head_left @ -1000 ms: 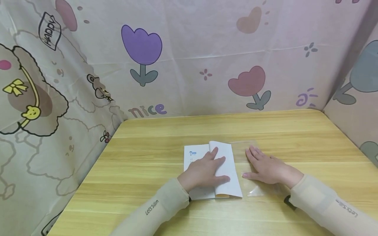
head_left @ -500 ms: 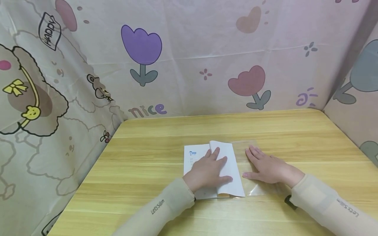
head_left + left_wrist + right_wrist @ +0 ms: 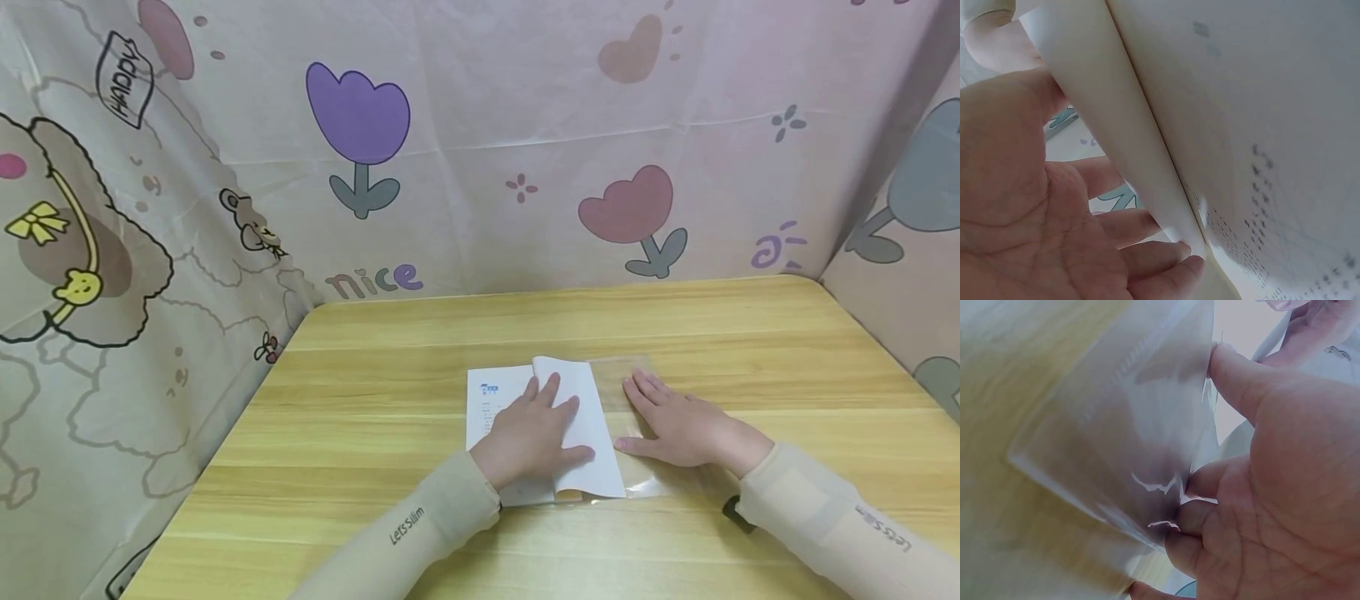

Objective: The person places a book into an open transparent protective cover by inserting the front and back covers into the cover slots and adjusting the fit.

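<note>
A thin booklet (image 3: 498, 385) with small print lies on the table, its white leaf (image 3: 597, 473) folded over toward the right. My left hand (image 3: 528, 440) rests on that leaf with spread fingers. The left wrist view shows the leaf curving up beside the left palm (image 3: 1035, 187), with the printed page behind. From under the leaf a clear plastic cover (image 3: 611, 379) extends to the right. Flat on this plastic lies my right hand (image 3: 678, 427), its thumb pointing at the booklet. Close up, the right wrist view has its fingertips against the shiny, creased plastic sheet (image 3: 1116, 444).
The wood-grain table (image 3: 360, 367) reaches back to a printed cloth (image 3: 480, 225) hung behind it and along both sides. A dark band (image 3: 738, 514) shows at the right wrist, below the sleeve (image 3: 813, 500).
My left hand has slid slightly to the right, and the leaf's right edge has shifted with it over the plastic. The right hand stays in place.
</note>
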Demonstrator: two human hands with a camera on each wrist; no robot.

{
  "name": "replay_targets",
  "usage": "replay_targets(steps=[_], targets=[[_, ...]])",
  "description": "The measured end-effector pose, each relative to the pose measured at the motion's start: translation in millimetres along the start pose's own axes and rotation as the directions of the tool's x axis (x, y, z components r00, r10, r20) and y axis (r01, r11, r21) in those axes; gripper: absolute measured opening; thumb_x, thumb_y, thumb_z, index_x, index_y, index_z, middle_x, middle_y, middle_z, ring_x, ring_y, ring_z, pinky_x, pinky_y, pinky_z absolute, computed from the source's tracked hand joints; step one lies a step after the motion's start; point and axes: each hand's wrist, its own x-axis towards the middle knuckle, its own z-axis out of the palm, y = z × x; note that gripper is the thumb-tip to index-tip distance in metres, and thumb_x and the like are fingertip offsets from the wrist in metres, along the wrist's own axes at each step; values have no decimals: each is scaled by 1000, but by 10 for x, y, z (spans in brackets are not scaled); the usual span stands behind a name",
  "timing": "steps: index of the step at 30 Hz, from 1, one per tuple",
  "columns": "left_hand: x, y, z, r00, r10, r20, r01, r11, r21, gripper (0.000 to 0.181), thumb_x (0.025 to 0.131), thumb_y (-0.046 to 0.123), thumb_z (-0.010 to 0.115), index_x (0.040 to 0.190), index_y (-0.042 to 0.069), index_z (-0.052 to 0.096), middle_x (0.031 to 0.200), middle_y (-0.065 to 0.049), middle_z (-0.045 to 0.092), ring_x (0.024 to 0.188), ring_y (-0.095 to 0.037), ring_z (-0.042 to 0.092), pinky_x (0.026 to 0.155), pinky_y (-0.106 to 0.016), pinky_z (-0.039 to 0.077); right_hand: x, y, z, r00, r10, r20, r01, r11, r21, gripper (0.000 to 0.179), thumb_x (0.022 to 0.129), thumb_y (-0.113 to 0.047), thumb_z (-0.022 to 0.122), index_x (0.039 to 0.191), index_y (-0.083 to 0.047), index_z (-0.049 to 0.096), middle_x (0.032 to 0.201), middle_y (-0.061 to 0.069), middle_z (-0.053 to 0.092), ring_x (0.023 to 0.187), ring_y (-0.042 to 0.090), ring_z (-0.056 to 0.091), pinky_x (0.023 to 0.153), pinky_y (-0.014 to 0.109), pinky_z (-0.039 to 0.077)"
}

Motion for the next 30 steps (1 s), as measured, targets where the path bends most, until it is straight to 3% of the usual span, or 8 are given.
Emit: replay_targets(steps=[5,9,18,30], targets=[[-10,-7,4,1000,15,0,-15,999,-29,75,100,70,60,165,35,44,181,-10,20,166,-41,23,128,-54,39,3,8,3,1000,5,3,-5,1000,-8,111,98,-72,60,166,9,26,174,36,16,159,58,23,113,85,33],[-23,-13,8,1000,26,-3,-26,999,-41,75,97,75,61,162,40,47,180,-13,21,165,-45,23,125,-59,41,5,6,3,1000,7,3,-7,1000,-8,111,98,-73,60,166,8,25,174,35,16,159,57,23,112,85,33],[-16,-3,21,1000,14,-3,-14,999,-38,72,97,67,67,160,37,51,180,-16,21,163,-49,26,113,-60,53,20,2,-12,1000,-3,16,3,1000,6,110,98,-71,61,166,8,25,174,36,15,160,58,21,113,86,31],[19,63,35,1000,6,-19,-6,1000,2,71,98,67,67,160,35,52,179,-18,22,162,-50,28,110,-56,57,3,28,-49,999,-4,40,2,999,43,107,100,-68,61,166,9,24,174,36,13,160,59,18,114,87,27]])
